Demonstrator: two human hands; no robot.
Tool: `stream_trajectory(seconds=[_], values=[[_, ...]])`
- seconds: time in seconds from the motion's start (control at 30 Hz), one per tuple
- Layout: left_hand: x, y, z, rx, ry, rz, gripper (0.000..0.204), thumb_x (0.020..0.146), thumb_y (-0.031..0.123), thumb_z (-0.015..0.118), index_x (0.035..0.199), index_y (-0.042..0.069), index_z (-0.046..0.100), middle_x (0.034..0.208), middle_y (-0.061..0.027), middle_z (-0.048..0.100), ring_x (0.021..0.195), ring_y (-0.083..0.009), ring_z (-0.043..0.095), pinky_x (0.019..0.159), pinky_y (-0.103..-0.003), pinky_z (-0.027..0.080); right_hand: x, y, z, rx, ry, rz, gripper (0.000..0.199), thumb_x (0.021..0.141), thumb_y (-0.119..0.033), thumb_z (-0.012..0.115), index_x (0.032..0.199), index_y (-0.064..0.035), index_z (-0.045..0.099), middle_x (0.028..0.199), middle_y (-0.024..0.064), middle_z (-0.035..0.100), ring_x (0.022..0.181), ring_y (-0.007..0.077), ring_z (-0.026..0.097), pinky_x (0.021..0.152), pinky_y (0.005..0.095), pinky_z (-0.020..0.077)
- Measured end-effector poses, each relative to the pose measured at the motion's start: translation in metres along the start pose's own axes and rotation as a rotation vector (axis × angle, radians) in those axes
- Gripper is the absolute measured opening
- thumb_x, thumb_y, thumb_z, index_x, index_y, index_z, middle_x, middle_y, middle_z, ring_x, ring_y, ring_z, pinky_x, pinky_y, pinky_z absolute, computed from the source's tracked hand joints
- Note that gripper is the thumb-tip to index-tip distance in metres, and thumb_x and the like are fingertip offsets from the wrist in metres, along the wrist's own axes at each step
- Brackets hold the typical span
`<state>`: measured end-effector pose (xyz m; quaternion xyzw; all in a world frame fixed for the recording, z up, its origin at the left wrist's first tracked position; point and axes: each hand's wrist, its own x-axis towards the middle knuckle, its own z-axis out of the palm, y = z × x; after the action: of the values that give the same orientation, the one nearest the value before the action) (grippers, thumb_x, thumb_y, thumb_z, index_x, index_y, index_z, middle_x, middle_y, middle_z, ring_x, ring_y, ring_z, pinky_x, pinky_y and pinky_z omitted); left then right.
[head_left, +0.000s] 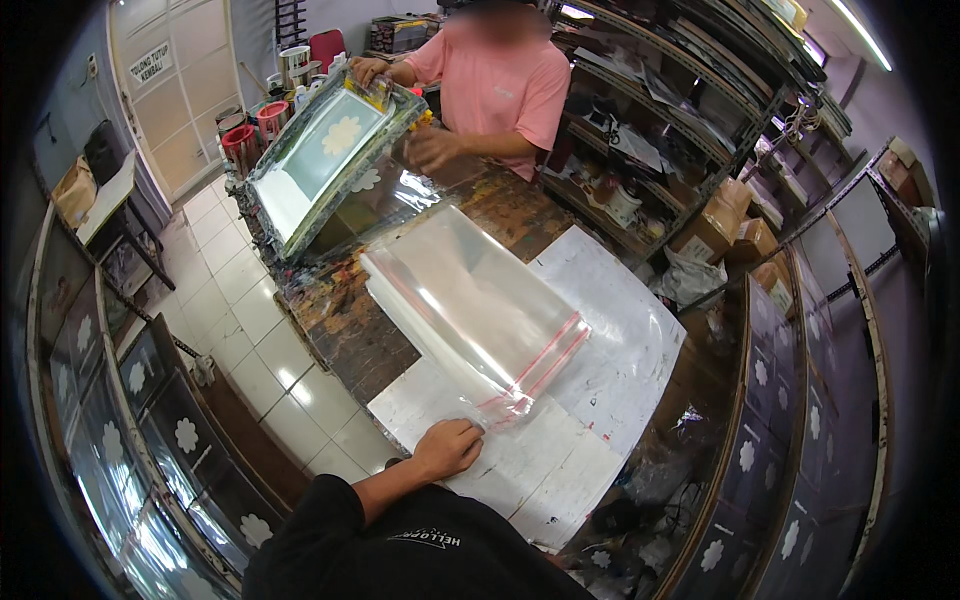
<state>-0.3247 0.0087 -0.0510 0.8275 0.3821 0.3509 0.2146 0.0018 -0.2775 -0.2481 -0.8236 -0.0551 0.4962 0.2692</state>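
My left hand [450,448] rests with curled fingers on the near edge of the white sheets [560,462] covering the table. Its fingertips lie right by the near corner of a stack of clear plastic bags [470,300]; whether they grip anything is hidden. Pinkish-red stripes cross the bags near their right-hand end. My right hand is out of sight. Across the table, a person in a pink shirt [500,85] holds up a tilted printing screen frame [350,190] with one hand. The frame bears a pale flower shape, and that person's other hand is blurred beside it.
The worn wooden table [350,310] carries paint stains. Paint cans [240,150] crowd its far left end. Racks of dark sheets with white flowers stand at left [185,435] and right [745,455]. Shelving [650,130] and cardboard boxes [722,210] fill the back right.
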Motion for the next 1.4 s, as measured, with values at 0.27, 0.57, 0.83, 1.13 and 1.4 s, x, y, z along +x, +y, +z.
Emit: stream_trajectory(seconds=[0.27, 0.57, 0.83, 1.13, 1.4], values=[[-0.006, -0.009, 0.004, -0.158, 0.053, -0.102, 0.015, 0.085, 0.011, 0.067, 0.099, 0.006, 0.067, 0.083, -0.0123, 0.062, 0.073, -0.0301, 0.063, 0.065, -0.039, 0.050, -0.002, 0.001, 0.001, -0.015, -0.013, -0.020, 0.033, 0.092, -0.007, 0.059, 0.122, -0.0044, 0.047, 0.104, 0.0170, 0.063, 0.076, 0.0334, 0.071, 0.056, 0.0408, 0.0539], [0.012, -0.021, -0.057, -0.271, 0.449, -0.336, 0.018, 0.087, 0.005, 0.065, 0.105, 0.002, 0.068, 0.084, -0.0109, 0.061, 0.069, -0.0208, 0.059, 0.063, -0.032, 0.048, -0.009, 0.015, 0.001, -0.003, -0.017, -0.058, 0.029, 0.093, -0.007, 0.059, 0.119, -0.0036, 0.048, 0.104, 0.0164, 0.064, 0.075, 0.0322, 0.071, 0.055, 0.0391, 0.0533], [0.106, -0.053, -0.143, 0.567, 0.563, -0.102, 0.082, 0.076, 0.015, 0.079, 0.147, 0.007, 0.040, 0.140, -0.0202, 0.044, 0.127, -0.0410, 0.043, 0.107, -0.053, 0.033, -0.018, 0.019, 0.014, 0.029, -0.021, -0.074, 0.025, 0.093, -0.007, 0.059, 0.116, -0.0029, 0.050, 0.103, 0.0158, 0.064, 0.074, 0.0311, 0.071, 0.053, 0.0375, 0.0527], [0.163, -0.115, -0.137, 0.873, -0.003, 0.021, 0.044, 0.077, 0.016, 0.070, 0.120, 0.007, 0.062, 0.112, -0.0141, 0.060, 0.110, -0.0298, 0.055, 0.098, -0.048, 0.041, -0.019, 0.044, 0.013, 0.228, -0.007, -0.062, 0.023, 0.095, -0.008, 0.057, 0.117, -0.0030, 0.050, 0.101, 0.0142, 0.064, 0.075, 0.0289, 0.072, 0.053, 0.0353, 0.0532], [0.127, 0.020, -0.078, 0.632, -0.190, 0.244, 0.016, 0.082, 0.014, 0.061, 0.094, 0.004, 0.064, 0.080, -0.0088, 0.059, 0.077, -0.0275, 0.061, 0.069, -0.045, 0.044, -0.068, 0.018, -0.012, 0.609, 0.286, -0.371, 0.021, 0.099, -0.025, 0.062, 0.109, -0.0064, 0.058, 0.092, 0.0061, 0.064, 0.076, 0.0194, 0.066, 0.068, 0.0336, 0.0558]])
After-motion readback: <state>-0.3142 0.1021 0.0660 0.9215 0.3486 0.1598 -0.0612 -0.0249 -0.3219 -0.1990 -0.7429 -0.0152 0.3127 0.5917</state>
